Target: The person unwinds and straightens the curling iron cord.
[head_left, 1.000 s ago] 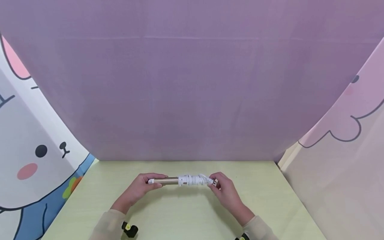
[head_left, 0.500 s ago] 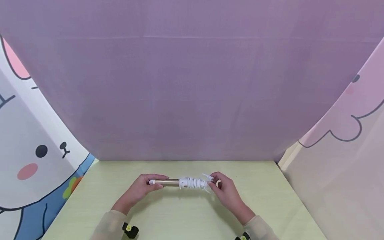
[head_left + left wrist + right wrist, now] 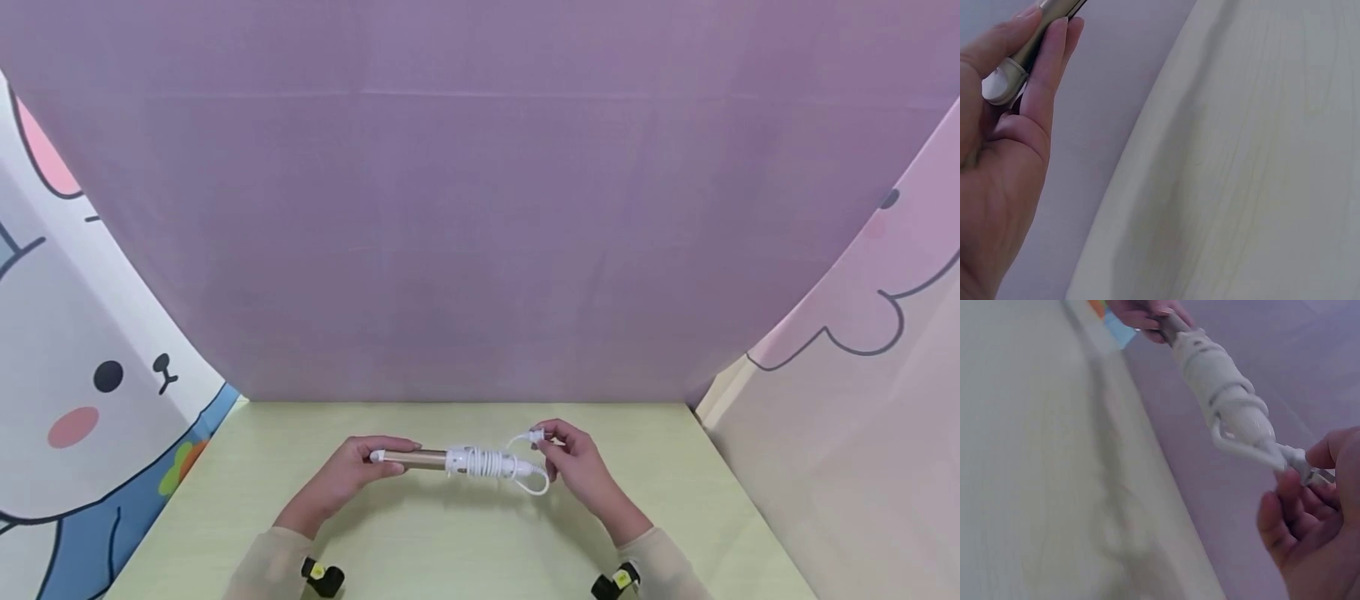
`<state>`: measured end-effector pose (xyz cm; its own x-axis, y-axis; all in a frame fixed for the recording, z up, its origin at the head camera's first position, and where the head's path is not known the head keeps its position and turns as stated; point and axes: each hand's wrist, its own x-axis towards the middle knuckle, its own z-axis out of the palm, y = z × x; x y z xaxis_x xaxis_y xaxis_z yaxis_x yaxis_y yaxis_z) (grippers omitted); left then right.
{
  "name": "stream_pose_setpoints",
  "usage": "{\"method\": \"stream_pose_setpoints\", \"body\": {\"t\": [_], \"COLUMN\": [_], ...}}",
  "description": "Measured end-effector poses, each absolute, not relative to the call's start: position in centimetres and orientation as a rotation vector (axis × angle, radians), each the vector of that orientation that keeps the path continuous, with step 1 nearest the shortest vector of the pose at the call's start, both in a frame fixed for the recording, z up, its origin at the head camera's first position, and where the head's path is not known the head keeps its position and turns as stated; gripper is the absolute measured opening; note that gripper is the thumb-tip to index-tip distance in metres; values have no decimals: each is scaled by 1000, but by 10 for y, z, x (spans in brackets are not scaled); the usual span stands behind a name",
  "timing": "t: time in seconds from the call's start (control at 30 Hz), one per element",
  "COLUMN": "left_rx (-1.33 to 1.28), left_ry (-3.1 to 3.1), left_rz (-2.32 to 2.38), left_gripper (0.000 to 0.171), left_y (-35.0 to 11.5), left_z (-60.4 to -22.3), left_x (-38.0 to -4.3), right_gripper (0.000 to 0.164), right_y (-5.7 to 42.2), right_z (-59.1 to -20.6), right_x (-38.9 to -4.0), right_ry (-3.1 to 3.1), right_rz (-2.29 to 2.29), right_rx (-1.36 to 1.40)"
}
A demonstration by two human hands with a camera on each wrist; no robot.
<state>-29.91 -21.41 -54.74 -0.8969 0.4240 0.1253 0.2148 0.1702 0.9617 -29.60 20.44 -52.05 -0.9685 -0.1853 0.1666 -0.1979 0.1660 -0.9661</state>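
A curling iron (image 3: 426,459) with a gold barrel and a white handle is held level over the table. My left hand (image 3: 352,467) grips it at the barrel's end; in the left wrist view the white tip (image 3: 1005,82) lies between thumb and fingers. White cord (image 3: 489,462) is coiled round the handle. My right hand (image 3: 581,467) pinches the plug (image 3: 536,436) at the cord's end, beyond the handle. A loose loop of cord hangs under the handle's end. In the right wrist view, the fingers partly hide the plug.
The pale wood-look table (image 3: 465,550) spreads beneath both hands, with their shadows on it. A purple cloth (image 3: 480,250) hangs behind its far edge. Printed curtains with cartoon figures (image 3: 67,400) stand along the left and right sides.
My right hand has moved slightly up and right with the plug, drawing a length of cord away from the handle's end. The left hand and the curling iron have hardly moved.
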Motion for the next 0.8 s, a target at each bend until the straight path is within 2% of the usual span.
{"method": "stream_pose_setpoints", "body": {"t": [0.17,0.53,0.8], "left_rx": [589,547,474], "left_ry": [2236,2172,2255], "left_rz": [1876,2029,2047], "left_gripper": [38,40,42], "left_y": [-216,-218,-219], "left_z": [-547,-545,-546], "left_x": [-298,-298,-298], "right_gripper": [29,30,32], "right_y": [212,211,200], "right_z": [-528,-552,-551], "right_x": [-300,-297,-278], "right_ry": [-2423,-2385,-2479], "right_rz": [2071,2333,2203], "right_rx": [411,494,581]}}
